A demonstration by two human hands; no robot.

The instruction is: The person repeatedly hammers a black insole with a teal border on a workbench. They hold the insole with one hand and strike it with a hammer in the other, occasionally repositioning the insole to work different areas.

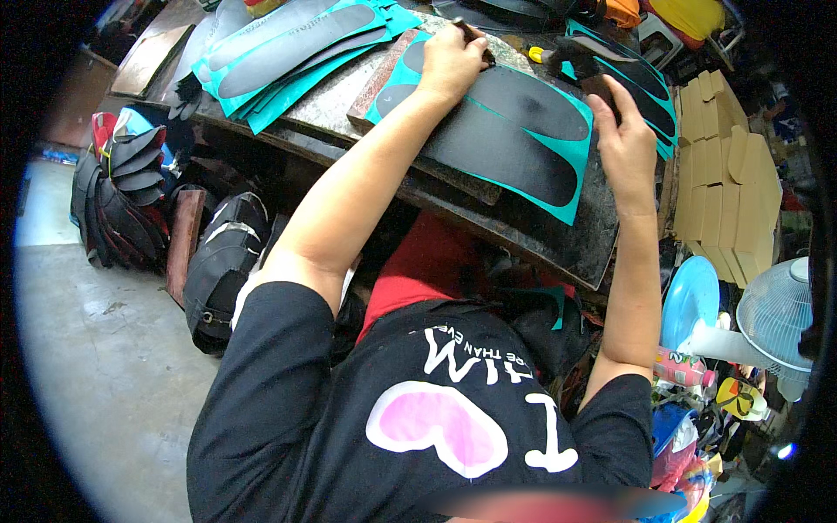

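Observation:
A teal sheet with black sole-shaped pieces (pixel 514 131) lies over the near edge of the dark workbench (pixel 593 235). At its far left part, my left hand (pixel 453 65) is closed around a small dark brown object (pixel 471 35), mostly covered by the fingers. My right hand (pixel 623 144) stands above the sheet's right side, its fingers wrapped round a brown-handled tool (pixel 602 89). The tool's dark, curved head seems to point away from me; whether it is a hammer or a blade is unclear. Under the sheet's left end sits a reddish-brown block (pixel 375 91).
More teal sheets with black sole shapes (pixel 296 52) are piled on the bench's left, and others (pixel 641 74) lie at the right. Folded cardboard (pixel 719 174), a blue basin (pixel 690 301) and a fan (pixel 780 318) stand at right. Bundled black soles (pixel 122 192) and a black bag (pixel 227 270) are at left.

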